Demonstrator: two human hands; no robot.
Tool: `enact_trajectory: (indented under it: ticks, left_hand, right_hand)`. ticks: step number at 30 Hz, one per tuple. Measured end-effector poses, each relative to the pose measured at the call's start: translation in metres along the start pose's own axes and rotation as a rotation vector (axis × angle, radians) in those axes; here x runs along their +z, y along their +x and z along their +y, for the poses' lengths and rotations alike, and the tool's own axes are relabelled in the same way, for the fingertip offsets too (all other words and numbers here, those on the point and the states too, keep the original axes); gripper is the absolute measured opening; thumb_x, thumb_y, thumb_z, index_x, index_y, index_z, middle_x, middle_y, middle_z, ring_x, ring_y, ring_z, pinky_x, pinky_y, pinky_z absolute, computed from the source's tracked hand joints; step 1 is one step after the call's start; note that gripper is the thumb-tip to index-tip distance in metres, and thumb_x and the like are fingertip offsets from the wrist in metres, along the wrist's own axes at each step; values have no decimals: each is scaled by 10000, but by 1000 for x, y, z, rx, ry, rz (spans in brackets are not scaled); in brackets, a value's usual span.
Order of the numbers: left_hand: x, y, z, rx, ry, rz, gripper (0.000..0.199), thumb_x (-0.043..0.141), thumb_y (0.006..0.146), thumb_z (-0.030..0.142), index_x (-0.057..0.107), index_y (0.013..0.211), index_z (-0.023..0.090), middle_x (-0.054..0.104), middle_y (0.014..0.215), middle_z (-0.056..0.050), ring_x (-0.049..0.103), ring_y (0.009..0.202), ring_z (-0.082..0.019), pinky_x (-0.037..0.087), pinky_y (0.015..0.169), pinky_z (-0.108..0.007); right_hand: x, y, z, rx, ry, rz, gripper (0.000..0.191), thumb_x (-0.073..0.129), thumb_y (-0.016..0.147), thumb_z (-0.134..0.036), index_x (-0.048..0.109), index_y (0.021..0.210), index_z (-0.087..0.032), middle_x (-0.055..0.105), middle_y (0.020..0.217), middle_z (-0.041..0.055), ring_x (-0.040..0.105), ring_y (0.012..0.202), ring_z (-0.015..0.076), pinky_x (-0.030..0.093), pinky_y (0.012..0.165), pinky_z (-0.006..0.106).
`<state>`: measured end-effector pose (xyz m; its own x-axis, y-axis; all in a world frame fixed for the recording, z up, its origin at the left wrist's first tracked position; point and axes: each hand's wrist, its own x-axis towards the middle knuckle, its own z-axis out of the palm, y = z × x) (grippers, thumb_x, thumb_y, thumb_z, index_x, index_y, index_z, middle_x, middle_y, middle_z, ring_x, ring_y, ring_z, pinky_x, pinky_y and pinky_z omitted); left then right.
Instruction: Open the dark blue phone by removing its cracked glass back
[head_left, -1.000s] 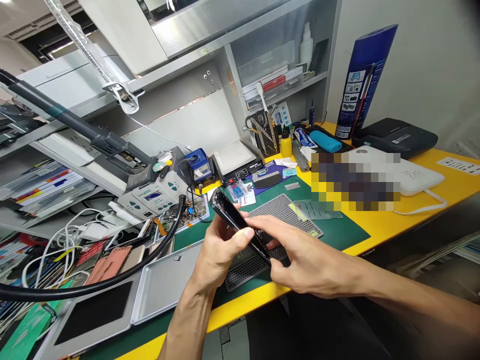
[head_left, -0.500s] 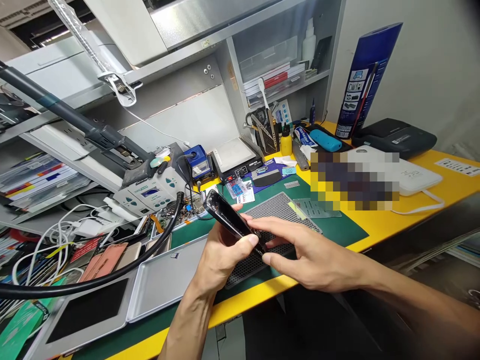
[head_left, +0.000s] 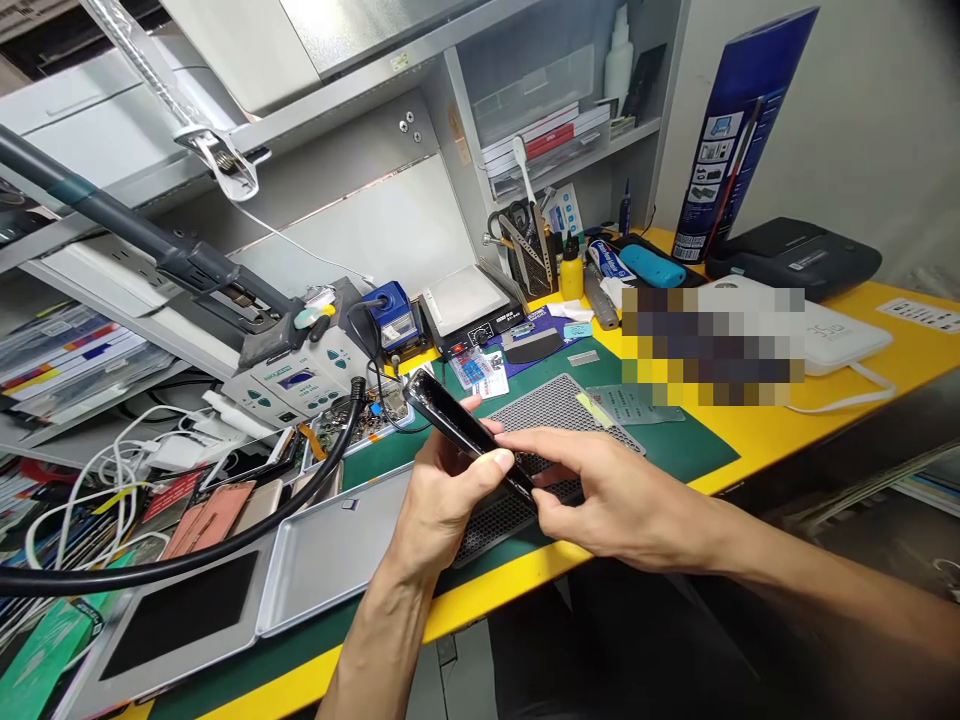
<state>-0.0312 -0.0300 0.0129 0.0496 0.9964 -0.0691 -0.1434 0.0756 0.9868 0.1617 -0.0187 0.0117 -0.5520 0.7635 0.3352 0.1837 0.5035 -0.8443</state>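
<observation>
A glossy black phone-like device (head_left: 461, 428) is held tilted above a perforated grey mat (head_left: 551, 405). My left hand (head_left: 450, 490) wraps round its middle, thumb on the face towards me and fingers behind. With thumb and fingertips my right hand (head_left: 600, 490) grips the lower right end of the same device. The perforated mat lies on a green work mat (head_left: 682, 440), and my hands hide part of it. What the fingers touch on the far side is hidden.
Left of my hands lie a shallow grey tray (head_left: 322, 550) and a tablet-like panel (head_left: 180, 615). A black hose (head_left: 247, 545) arches over them. Behind stand a soldering station (head_left: 300, 385), a heating plate (head_left: 465, 300) and a yellow bottle (head_left: 571, 275). A white power bank (head_left: 847, 335) lies right.
The view has shifted slightly. My right thumb sits a little lower beside the end of the black device. Both hands keep their hold on it.
</observation>
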Motion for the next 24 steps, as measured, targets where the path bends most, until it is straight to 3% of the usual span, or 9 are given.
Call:
enact_trajectory:
  ticks: [7, 11, 13, 18, 21, 24]
  left_hand:
    - [2, 1, 2, -6, -21, 16, 738, 852, 752, 323, 517, 1404, 244, 684, 1140, -40, 643, 1042, -220, 522, 947, -369]
    - [2, 1, 2, -23, -66, 26, 748, 857, 744, 320, 518, 1405, 228, 700, 1116, -46, 660, 1003, -216, 538, 925, -372]
    - [2, 2, 2, -33, -94, 31, 743, 864, 733, 307, 532, 1393, 227, 705, 1097, -37, 666, 994, -208, 545, 909, -352]
    - [1, 3, 2, -50, -166, 44, 734, 850, 742, 270, 531, 1402, 237, 726, 1058, -33, 696, 971, -209, 565, 882, -348]
    - [2, 4, 2, -64, -204, 51, 708, 831, 759, 260, 529, 1399, 229, 740, 1058, -50, 717, 977, -241, 580, 879, -393]
    - [3, 6, 3, -83, -240, 71, 632, 815, 766, 250, 566, 1343, 185, 749, 1032, -63, 728, 973, -258, 582, 899, -430]
  right_hand:
    - [-2, 4, -6, 25, -13, -13, 532, 526, 789, -41, 631, 1299, -153, 687, 1298, 60, 671, 1142, 174, 542, 942, 238]
    - [-4, 6, -11, 38, -34, -36, 574, 516, 772, -23, 634, 1314, -170, 723, 1219, 28, 691, 786, 112, 547, 717, 203]
    - [-5, 7, -12, 35, -23, -42, 583, 524, 778, -35, 631, 1331, -185, 731, 1180, 16, 653, 705, 99, 534, 685, 208]
    - [-10, 11, -11, 70, 0, -88, 640, 552, 770, -69, 599, 1392, -211, 738, 1120, 20, 597, 621, 87, 483, 589, 212]
    - [-13, 15, -10, 99, -35, -108, 676, 562, 749, -77, 592, 1407, -231, 748, 946, -3, 544, 561, 85, 431, 531, 212]
    - [-16, 19, -10, 105, -27, -134, 662, 560, 736, -78, 611, 1374, -249, 734, 883, -19, 587, 614, 107, 435, 555, 217]
